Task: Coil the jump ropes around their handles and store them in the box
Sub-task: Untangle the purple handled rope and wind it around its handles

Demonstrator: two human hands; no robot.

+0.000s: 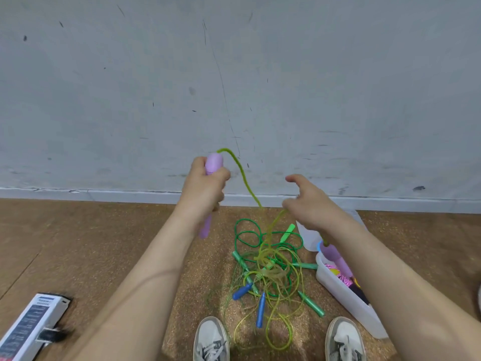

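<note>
Overhead, left hand [201, 188] gripping purple handle [214, 162]

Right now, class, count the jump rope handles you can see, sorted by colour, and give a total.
Purple handles: 2, one in the left hand, one at the box.
Blue handles: 2.
Green handles: 4 plainly seen; the tangle may hide more.
Total: 8.
</note>
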